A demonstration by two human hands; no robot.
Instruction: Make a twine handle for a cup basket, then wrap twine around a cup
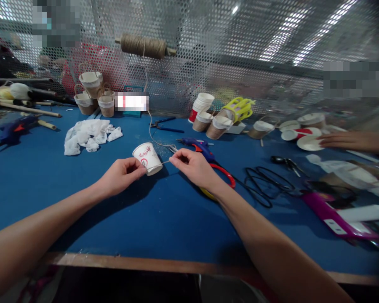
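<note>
1. Paper cup (149, 156), white with red print, lies tilted on the blue table (120, 227), between the two hands, its open rim toward the far left.
2. Left hand (121, 176): its grip is pinched, thumb against fingers, on a thin twine strand (165, 163) beside the base of the cup.
3. Right hand (192, 167): its grip is closed on the other side of that strand, which is stretched across the cup's lower part.
4. Just beyond the right hand is a blue glue gun (199, 144); scissors (228, 173) with red and yellow handles lie partly behind the wrist.
5. Farther back are pliers (168, 128), crumpled white material (87, 135) and a group of twine-covered cups (106, 105) at the left.
6. A twine spool (143, 46) hangs against the perforated metal screen (205, 25).
7. At the far right, another person's hand (345, 142), blurred, reaches to a white cup (309, 142).
</note>
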